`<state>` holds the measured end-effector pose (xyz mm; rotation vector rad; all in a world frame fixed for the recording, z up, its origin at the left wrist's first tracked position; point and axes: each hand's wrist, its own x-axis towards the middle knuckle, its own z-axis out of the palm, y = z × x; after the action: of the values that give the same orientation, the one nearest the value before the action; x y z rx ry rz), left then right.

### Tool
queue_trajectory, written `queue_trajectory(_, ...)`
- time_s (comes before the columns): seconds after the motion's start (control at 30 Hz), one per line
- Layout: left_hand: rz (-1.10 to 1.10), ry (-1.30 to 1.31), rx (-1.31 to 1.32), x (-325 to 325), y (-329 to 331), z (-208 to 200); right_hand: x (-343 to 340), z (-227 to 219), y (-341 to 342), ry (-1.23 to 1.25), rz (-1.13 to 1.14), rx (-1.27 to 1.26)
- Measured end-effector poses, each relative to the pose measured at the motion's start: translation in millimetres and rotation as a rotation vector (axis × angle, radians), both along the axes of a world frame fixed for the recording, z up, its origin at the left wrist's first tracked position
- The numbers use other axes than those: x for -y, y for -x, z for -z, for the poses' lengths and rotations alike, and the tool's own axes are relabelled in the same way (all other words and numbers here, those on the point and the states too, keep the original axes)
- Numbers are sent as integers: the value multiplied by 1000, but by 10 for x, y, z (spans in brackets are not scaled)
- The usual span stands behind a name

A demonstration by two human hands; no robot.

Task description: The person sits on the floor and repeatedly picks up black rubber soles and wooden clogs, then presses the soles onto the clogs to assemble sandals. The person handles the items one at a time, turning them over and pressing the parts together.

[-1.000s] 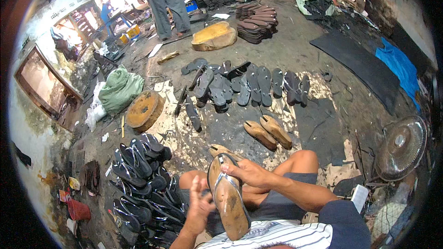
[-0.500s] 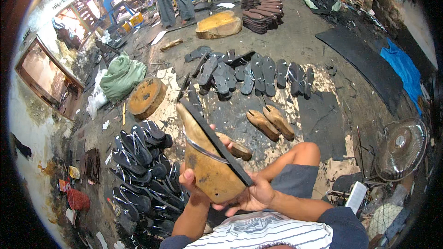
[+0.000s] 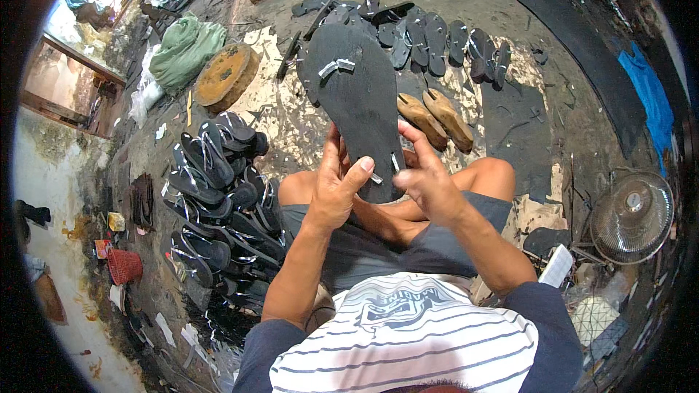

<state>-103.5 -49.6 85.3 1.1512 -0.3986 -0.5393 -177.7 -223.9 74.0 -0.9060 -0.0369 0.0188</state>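
A black sandal sole [image 3: 357, 105] is held in front of me, underside up, its broad end pointing away. Short silvery strap ends [image 3: 336, 67] stick out near that broad end, and another strap end [image 3: 376, 177] shows near the narrow end. The wooden last seen earlier is hidden beneath the sole, if still there. My left hand [image 3: 336, 193] grips the left edge, thumb on top by a strap end. Closed at the right edge, my right hand [image 3: 429, 183] is slightly blurred, its thumb close to a second strap end [image 3: 395, 164].
Two wooden lasts [image 3: 435, 119] lie beyond my right knee. Several black soles [image 3: 426, 36] are spread farther off. A heap of strapped sandals [image 3: 218, 204] lies at my left, a round wooden block [image 3: 227, 76] beyond it. A fan [image 3: 632, 217] stands at the right.
The sole has turned from edge-on, with the wooden last showing, to its underside facing up. Both hands have shifted to its narrow end. My view has tilted down.
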Motion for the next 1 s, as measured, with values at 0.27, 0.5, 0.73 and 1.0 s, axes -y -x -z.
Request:
queue_trajectory(0.27, 9, -199, 235, 19, 68, -14, -124, 148, -29, 424, 202, 69)
queue_trajectory(0.5, -11, -236, 186, -97, -2, 101, -106, 303, -101, 262, 81, -164)
queue_trajectory(0.73, -260, 241, 27, -175, -92, 157, -528, 197, -166, 407, 398, 300)
queue_trajectory(1.0, -1028, -707, 293, -1559, -945, 503, -453, 342, -297, 674, -42, -67)
